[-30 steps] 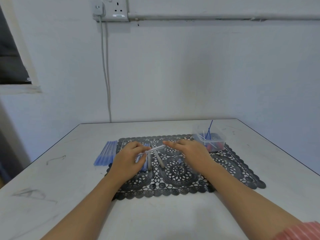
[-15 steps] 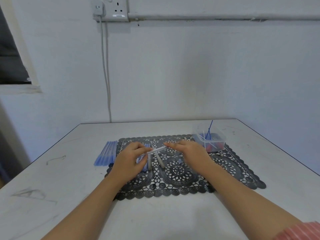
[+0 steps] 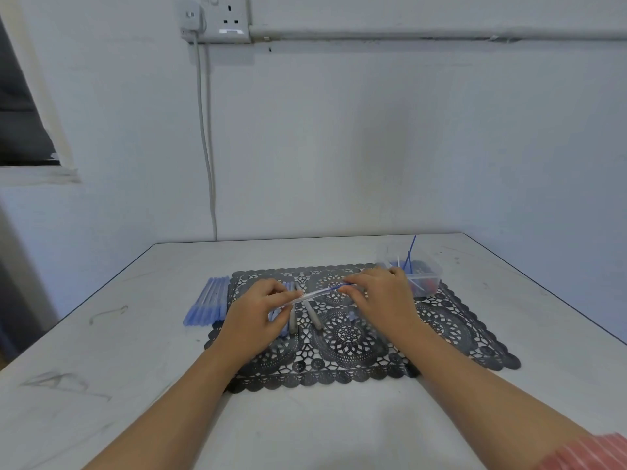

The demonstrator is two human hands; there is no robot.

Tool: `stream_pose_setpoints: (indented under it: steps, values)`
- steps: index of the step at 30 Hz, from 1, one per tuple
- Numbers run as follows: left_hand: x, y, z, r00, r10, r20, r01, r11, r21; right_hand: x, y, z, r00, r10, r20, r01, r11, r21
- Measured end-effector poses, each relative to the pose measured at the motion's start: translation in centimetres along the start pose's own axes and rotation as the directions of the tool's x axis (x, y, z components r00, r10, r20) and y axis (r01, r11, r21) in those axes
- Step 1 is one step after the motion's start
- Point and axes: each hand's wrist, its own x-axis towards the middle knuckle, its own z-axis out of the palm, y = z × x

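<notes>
Left hand (image 3: 258, 312) pinching one end of a clear plastic pen barrel (image 3: 317, 294), right hand (image 3: 380, 293) pinching a thin blue refill (image 3: 334, 287) at its other end, above a black lace-pattern placemat (image 3: 441, 334)

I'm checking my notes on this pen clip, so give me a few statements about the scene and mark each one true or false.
1. The left hand and right hand each pinch an end of the clear pen tube. True.
2. The row of blue pens lies right of the mat. False: it lies along the mat's left edge.
3. A blue refill sticks up out of the clear container. True.
4. The mat is plain white. False: it is black lace.
5. Nothing is plugged into the wall socket. False: a plug sits in its left side, and its cable hangs down.
</notes>
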Motion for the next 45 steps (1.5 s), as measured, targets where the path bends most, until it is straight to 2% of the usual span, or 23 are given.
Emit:
stream_pose_setpoints:
  steps: [3,7,14,20,26,33,39,43,45]
  values:
    - [0.0,0.1,0.0,1.000,-0.003,0.004,0.003,1.000,-0.001,0.0,-0.2,-0.3,1.000,0.024,0.017,-0.024,1.000,0.010]
    - [0.0,0.1,0.0,1.000,0.003,0.004,-0.003,1.000,0.006,0.1,-0.6,-0.6,0.999,-0.020,-0.024,0.020,1.000,-0.014]
    - [0.1,0.3,-0.1,0.999,0.036,0.000,-0.036,0.999,0.010,-0.2,-1.6,0.1,0.997,-0.051,0.052,0.041,0.984,0.176]
    - [0.1,0.4,-0.1,0.998,0.056,-0.008,-0.056,0.998,0.006,-0.5,-2.2,0.4,0.989,-0.103,0.110,0.071,0.962,0.265]
    - [0.0,0.3,0.1,0.999,0.048,-0.006,-0.048,0.999,0.004,-0.6,-2.9,-0.1,0.973,-0.202,0.115,0.154,0.931,0.330]
    - [0.1,0.9,-0.2,0.998,0.057,-0.005,-0.057,0.998,0.004,-0.7,-3.0,-0.1,0.968,-0.226,0.113,0.173,0.919,0.353]
    - [0.1,0.9,-0.2,0.998,0.055,-0.001,-0.055,0.998,0.002,-0.7,-3.0,-0.2,0.964,-0.221,0.149,0.149,0.910,0.386]
    - [0.1,1.0,-0.2,0.998,0.063,0.003,-0.063,0.998,0.003,-0.7,-2.9,-0.4,0.965,-0.172,0.200,0.077,0.909,0.411]
    - [0.1,1.0,-0.2,0.998,0.060,0.002,-0.060,0.998,-0.001,-0.6,-2.8,-0.5,0.973,-0.154,0.174,0.070,0.908,0.413]
